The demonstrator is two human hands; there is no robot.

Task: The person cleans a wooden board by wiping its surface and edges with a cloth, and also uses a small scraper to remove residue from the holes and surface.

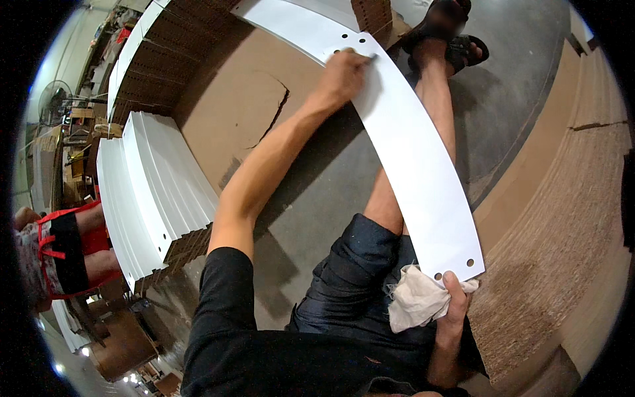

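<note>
A long white board (417,159) with drilled holes at its ends runs from near my lap to the far top, lying across my legs. My left hand (345,74) is closed on the board's far part, beside several dark holes. A small dark tip shows at its fingers, too little to name. At the near end my right hand (455,298) grips the board's edge, thumb on top beside a hole. A crumpled whitish cloth (417,301) is bunched under that corner, against the same hand; the other fingers are hidden.
Stacked white boards (159,192) stand at left, with more stacked panels (192,53) behind. A cardboard sheet (245,92) with a tear lies ahead. Piled particle boards (555,264) rise at right. Another person in a red apron (73,251) stands far left; a fan (56,99) is beyond.
</note>
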